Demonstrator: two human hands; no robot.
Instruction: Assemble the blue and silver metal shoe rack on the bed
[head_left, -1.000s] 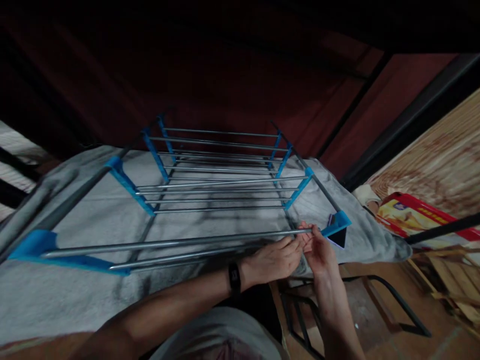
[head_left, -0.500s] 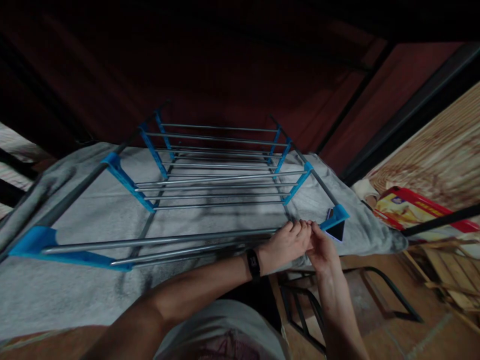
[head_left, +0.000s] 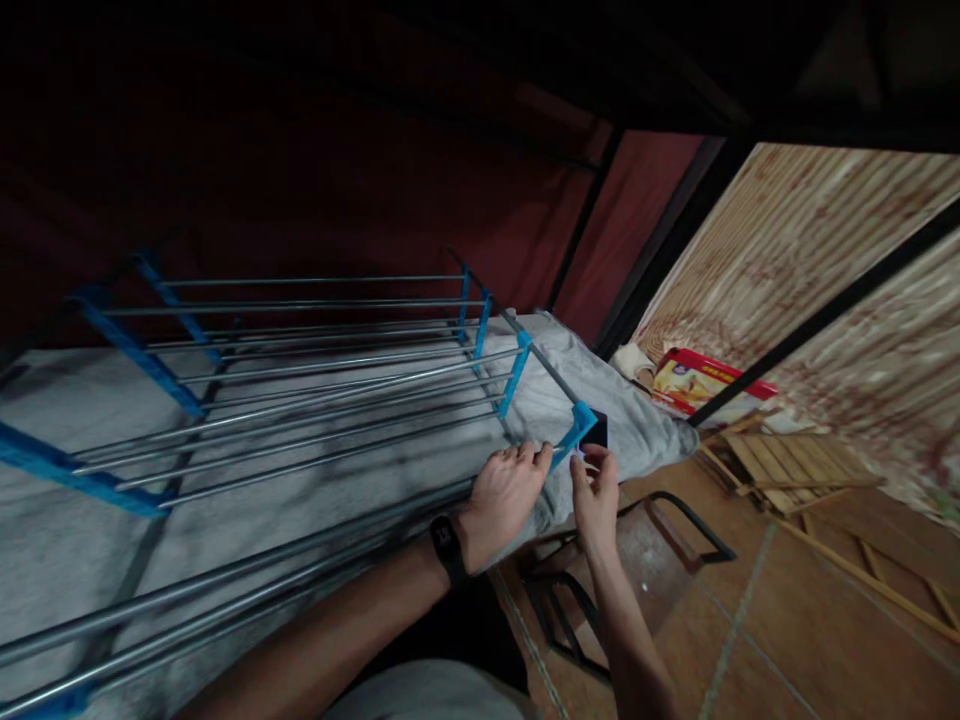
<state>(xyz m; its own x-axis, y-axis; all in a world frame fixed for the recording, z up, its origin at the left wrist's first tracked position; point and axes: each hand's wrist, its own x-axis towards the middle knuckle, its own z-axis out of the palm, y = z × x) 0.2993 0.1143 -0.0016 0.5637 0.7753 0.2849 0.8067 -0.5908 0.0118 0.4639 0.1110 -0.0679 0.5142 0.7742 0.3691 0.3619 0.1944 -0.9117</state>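
A rack of thin metal rods [head_left: 315,400] held in blue plastic side brackets lies on a grey cloth [head_left: 637,425]. My left hand [head_left: 504,490], with a black band on the wrist, is curled round the right end of the nearest rod. My right hand [head_left: 596,495] pinches at the blue corner bracket [head_left: 577,428] right beside it, fingers closed on its lower edge. A small dark square piece [head_left: 596,432] sits at that bracket. Both hands almost touch.
A black metal frame [head_left: 660,530] stands on the tiled floor below my hands. A red and yellow box [head_left: 694,380] and wooden slats [head_left: 780,465] lie at the right by a wood-patterned wall. Dark red cloth hangs behind the rack.
The view has swung to the right, so the rack now runs off to the left. Both hands stay at the near right corner, the left sliding onto the rod end, the right onto the bracket.
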